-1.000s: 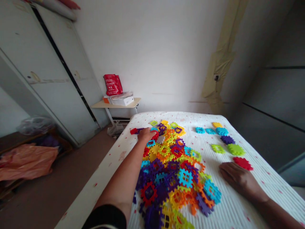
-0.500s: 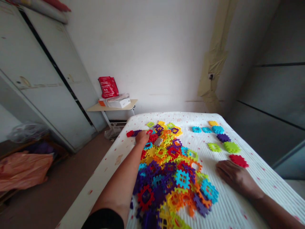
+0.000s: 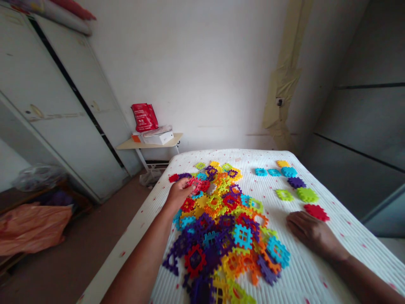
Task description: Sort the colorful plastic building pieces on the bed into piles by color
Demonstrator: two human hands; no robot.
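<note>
Red toothed plastic tile (image 3: 198,184), window-cut, pinched in left hand (image 3: 177,195).

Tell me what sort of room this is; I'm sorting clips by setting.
Probably a bedroom: a mattress strewn with plastic tiles, a tall wardrobe beside it, and a small side table by the wall.
</note>
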